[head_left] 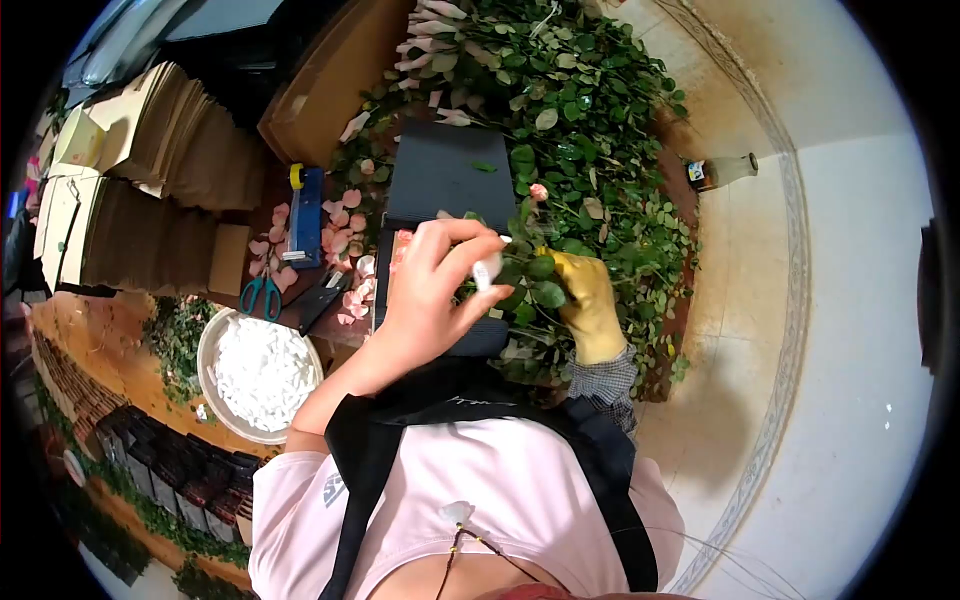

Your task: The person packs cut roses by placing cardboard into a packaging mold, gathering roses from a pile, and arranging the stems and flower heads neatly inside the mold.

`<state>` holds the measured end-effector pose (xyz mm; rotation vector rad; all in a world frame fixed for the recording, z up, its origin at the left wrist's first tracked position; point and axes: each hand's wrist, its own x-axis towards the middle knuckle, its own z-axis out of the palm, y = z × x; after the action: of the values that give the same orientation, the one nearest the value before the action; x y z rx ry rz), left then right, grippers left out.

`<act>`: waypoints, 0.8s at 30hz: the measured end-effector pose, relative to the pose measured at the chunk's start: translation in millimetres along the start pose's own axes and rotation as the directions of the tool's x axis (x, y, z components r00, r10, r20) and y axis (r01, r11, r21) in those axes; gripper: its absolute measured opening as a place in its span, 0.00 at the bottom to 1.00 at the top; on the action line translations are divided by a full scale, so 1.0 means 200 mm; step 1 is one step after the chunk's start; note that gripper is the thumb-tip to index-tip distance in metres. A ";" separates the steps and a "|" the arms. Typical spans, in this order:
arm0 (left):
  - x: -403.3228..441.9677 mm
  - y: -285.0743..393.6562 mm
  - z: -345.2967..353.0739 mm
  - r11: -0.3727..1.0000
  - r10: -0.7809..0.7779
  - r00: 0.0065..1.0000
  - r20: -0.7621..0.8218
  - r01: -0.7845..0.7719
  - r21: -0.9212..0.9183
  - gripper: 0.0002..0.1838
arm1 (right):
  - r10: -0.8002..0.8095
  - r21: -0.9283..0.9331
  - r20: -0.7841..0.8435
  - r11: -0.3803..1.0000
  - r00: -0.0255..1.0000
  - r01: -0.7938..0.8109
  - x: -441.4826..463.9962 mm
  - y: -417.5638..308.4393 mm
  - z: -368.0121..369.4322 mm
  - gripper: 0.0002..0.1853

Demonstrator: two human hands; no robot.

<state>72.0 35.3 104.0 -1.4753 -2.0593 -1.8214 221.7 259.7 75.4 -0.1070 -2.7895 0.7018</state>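
My left hand (428,290) is bare and pinches a small white piece (484,274) between thumb and fingers, above the work table. Close to its right, my right hand (592,305) wears a yellow glove and is closed round leafy green rose stems (530,272). Leaves partly cover the gap between the hands, so the stem ends are hidden. A pink rose bud (539,191) shows just above the gloved hand. Behind the hands lies a dark grey box (450,172). More small white pieces fill a round white tub (208,368) at the left.
A large heap of cut roses (600,120) covers the table's right side. Left of the box are pink petals (345,215), a blue tape dispenser (305,225), teal-handled scissors (262,298) and a black stapler (325,300). Stacked cardboard (160,235) stands farther left. A glass bottle (725,172) is at right.
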 end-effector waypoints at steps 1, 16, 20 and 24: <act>-0.01 -0.02 -0.03 1.000 0.002 1.000 0.004 -0.002 0.010 0.11 | 0.000 -0.217 0.042 0.976 0.999 0.009 -0.02 0.01 -0.01 0.13; -0.62 -0.31 -0.51 0.531 -0.732 0.676 -0.089 0.647 0.547 0.35 | 0.144 -0.331 0.023 0.935 0.989 -0.128 -0.26 -0.06 -0.09 0.26; -0.41 -0.19 -0.13 0.889 -0.446 0.890 0.092 0.452 -0.067 0.41 | 0.087 -0.162 0.052 0.984 0.995 -0.078 -0.23 -0.06 -0.01 0.24; -0.32 -0.09 0.09 0.879 -0.416 0.908 -0.049 0.388 -0.276 0.30 | 0.128 -0.015 0.106 0.992 0.986 -0.127 -0.28 -0.03 0.06 0.26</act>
<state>106.0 13.2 49.1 -1.0040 -2.2774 -2.3422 272.4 242.0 55.2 -0.2593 -2.9083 0.7471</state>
